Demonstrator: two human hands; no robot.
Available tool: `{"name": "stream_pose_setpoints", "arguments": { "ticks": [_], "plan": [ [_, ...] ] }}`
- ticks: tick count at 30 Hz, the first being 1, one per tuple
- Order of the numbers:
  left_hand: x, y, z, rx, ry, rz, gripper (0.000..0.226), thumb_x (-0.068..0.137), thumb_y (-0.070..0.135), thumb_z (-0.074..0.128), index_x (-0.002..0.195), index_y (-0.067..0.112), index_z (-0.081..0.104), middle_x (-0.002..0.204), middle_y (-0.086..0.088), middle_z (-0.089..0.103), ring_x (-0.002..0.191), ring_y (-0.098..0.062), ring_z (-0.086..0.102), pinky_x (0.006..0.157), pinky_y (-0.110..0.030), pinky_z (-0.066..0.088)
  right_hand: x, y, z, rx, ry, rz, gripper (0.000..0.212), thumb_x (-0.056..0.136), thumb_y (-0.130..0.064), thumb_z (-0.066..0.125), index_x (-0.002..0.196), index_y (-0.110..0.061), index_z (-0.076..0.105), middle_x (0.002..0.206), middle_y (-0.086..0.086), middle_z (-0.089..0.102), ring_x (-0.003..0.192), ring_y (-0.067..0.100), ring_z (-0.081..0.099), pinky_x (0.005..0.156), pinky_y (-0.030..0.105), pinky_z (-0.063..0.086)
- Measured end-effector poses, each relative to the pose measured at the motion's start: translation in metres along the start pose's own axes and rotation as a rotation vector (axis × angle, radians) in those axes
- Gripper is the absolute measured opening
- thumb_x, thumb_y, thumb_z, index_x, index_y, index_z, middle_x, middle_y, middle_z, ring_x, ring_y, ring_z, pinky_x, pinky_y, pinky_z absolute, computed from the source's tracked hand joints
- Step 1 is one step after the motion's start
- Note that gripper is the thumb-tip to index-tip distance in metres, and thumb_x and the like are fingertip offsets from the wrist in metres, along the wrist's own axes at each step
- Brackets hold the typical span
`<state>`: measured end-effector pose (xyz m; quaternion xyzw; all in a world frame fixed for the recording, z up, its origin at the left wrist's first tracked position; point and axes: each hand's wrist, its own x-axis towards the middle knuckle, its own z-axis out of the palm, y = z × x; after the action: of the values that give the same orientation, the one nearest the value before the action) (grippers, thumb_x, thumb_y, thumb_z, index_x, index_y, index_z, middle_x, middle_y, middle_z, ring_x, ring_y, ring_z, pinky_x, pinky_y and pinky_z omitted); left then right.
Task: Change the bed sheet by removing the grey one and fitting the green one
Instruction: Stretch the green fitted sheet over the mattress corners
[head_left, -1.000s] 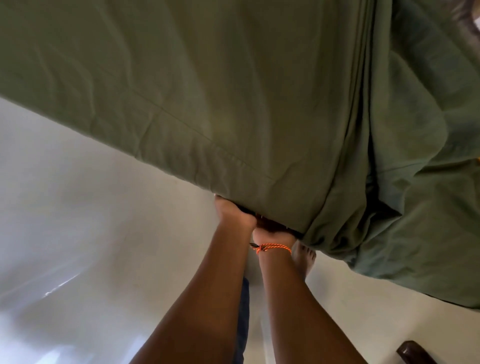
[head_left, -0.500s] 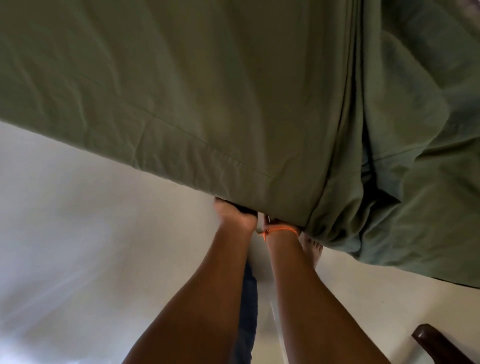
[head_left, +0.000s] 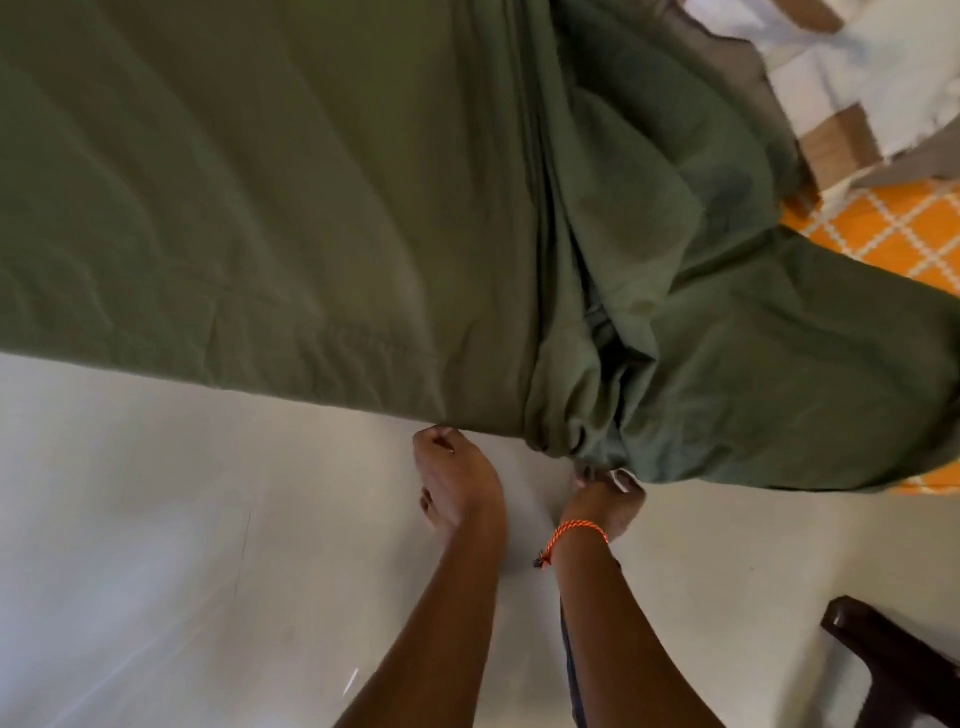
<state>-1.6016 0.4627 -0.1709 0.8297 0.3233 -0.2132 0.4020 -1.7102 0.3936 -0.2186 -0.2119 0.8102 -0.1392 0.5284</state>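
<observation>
One green sheet (head_left: 311, 208) covers the bed and fills the upper part of the view; its long lower edge runs from the left side, sloping slightly down toward the right, where the cloth gathers into a bunched corner (head_left: 571, 415). Beyond that corner more green cloth hangs loosely down toward the floor (head_left: 156, 545). Two hands show, both just below the sheet's lower edge. The left hand (head_left: 457, 483) sits just left of the bunched corner with its fingers curled, fingertips at the hem; whether it holds cloth cannot be told. The right hand (head_left: 605, 499), with one orange cord bracelet (head_left: 576, 532) on its wrist, pinches the bottom of the bunched corner. The hands are apart. The fingers of the right hand are mostly hidden by cloth. A strip of grey fabric (head_left: 737, 62) shows beyond the sheet at the upper right, cut off by the frame. An orange patterned rug (head_left: 893, 234) lies right of the sheet. One dark furniture piece (head_left: 893, 660) is cut off at the lower right.
</observation>
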Motion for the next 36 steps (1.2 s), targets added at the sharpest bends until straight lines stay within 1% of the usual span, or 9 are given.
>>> {"name": "stream_pose_setpoints", "arguments": {
  "ticks": [4, 6, 8, 12, 16, 19, 25, 33, 36],
  "plan": [
    [-0.086, -0.004, 0.008, 0.208, -0.119, 0.754, 0.011, 0.103, 0.027, 0.053, 0.097, 0.033, 0.060, 0.091, 0.019, 0.056, 0.085, -0.011, 0.057, 0.081, -0.033, 0.049, 0.006, -0.027, -0.046, -0.089, 0.434, -0.521, 0.043, 0.094, -0.013, 0.053, 0.135, -0.018, 0.041, 0.123, 0.003, 0.046, 0.103, 0.039, 0.058, 0.088, 0.060, 0.051],
    [-0.107, -0.006, 0.025, 0.274, -0.285, 1.069, 0.009, 0.102, 0.016, 0.061, 0.103, 0.022, 0.067, 0.100, 0.010, 0.063, 0.093, -0.013, 0.057, 0.084, -0.032, 0.048, 0.010, -0.050, -0.067, -0.255, 0.415, -0.697, 0.056, 0.096, -0.036, 0.058, 0.145, -0.024, 0.033, 0.130, 0.007, 0.044, 0.106, 0.039, 0.059, 0.087, 0.057, 0.051],
    [-0.120, -0.005, 0.044, 0.407, -0.387, 1.173, 0.013, 0.103, 0.021, 0.060, 0.114, 0.021, 0.068, 0.114, 0.006, 0.065, 0.103, -0.014, 0.057, 0.089, -0.036, 0.050, 0.017, -0.076, -0.076, -0.296, 0.430, -0.611, 0.085, 0.091, -0.069, 0.058, 0.154, -0.027, 0.020, 0.141, 0.013, 0.043, 0.115, 0.044, 0.058, 0.092, 0.055, 0.053],
    [-0.142, -0.001, 0.091, 0.769, -0.304, 1.026, 0.055, 0.098, 0.050, 0.062, 0.142, 0.019, 0.050, 0.139, -0.004, 0.051, 0.127, -0.024, 0.047, 0.106, -0.042, 0.046, 0.043, -0.111, -0.081, -0.063, 0.320, -0.191, 0.104, 0.077, -0.079, 0.068, 0.148, -0.010, 0.034, 0.138, 0.024, 0.059, 0.120, 0.045, 0.060, 0.100, 0.048, 0.051],
    [-0.152, 0.002, 0.120, 0.908, -0.141, 0.974, 0.045, 0.097, 0.050, 0.064, 0.120, 0.012, 0.057, 0.120, -0.010, 0.058, 0.109, -0.033, 0.056, 0.091, -0.047, 0.050, 0.055, -0.092, -0.112, -0.099, 0.222, -0.349, 0.090, 0.080, -0.089, 0.042, 0.085, -0.003, 0.067, 0.085, 0.021, 0.072, 0.078, 0.041, 0.068, 0.076, 0.047, 0.057],
    [-0.163, 0.002, 0.134, 0.816, -0.201, 0.941, 0.021, 0.104, 0.028, 0.054, 0.104, 0.009, 0.064, 0.106, -0.011, 0.065, 0.102, -0.032, 0.061, 0.083, -0.045, 0.052, 0.067, -0.085, -0.153, -0.183, 0.160, -0.497, 0.067, 0.100, -0.054, 0.052, 0.066, 0.002, 0.065, 0.065, 0.023, 0.066, 0.059, 0.033, 0.055, 0.059, 0.033, 0.035],
    [-0.251, -0.029, 0.161, 0.629, -0.572, 0.884, 0.018, 0.096, 0.017, 0.063, 0.078, 0.015, 0.063, 0.062, 0.002, 0.057, 0.057, -0.012, 0.050, 0.057, -0.030, 0.039, 0.097, -0.109, -0.248, -0.185, 0.204, -0.316, 0.045, 0.108, -0.030, 0.051, 0.101, 0.008, 0.075, 0.095, 0.028, 0.073, 0.084, 0.039, 0.062, 0.070, 0.030, 0.030],
    [-0.312, -0.033, 0.200, 0.730, -0.609, 0.829, 0.024, 0.083, 0.034, 0.063, 0.068, 0.016, 0.057, 0.056, 0.003, 0.052, 0.061, -0.026, 0.057, 0.059, -0.035, 0.040, 0.111, -0.127, -0.262, -0.043, 0.175, 0.021, 0.045, 0.110, -0.025, 0.044, 0.120, 0.011, 0.069, 0.118, 0.034, 0.067, 0.109, 0.046, 0.062, 0.075, 0.033, 0.033],
    [-0.312, -0.048, 0.197, 0.765, -0.642, 0.814, 0.025, 0.080, 0.038, 0.057, 0.065, 0.018, 0.053, 0.056, 0.002, 0.051, 0.058, -0.022, 0.053, 0.057, -0.033, 0.038, 0.116, -0.128, -0.257, -0.171, 0.054, 0.176, 0.046, 0.113, -0.010, 0.026, 0.142, 0.022, 0.040, 0.143, 0.046, 0.041, 0.134, 0.055, 0.041, 0.089, 0.041, 0.034]
  ]
}}
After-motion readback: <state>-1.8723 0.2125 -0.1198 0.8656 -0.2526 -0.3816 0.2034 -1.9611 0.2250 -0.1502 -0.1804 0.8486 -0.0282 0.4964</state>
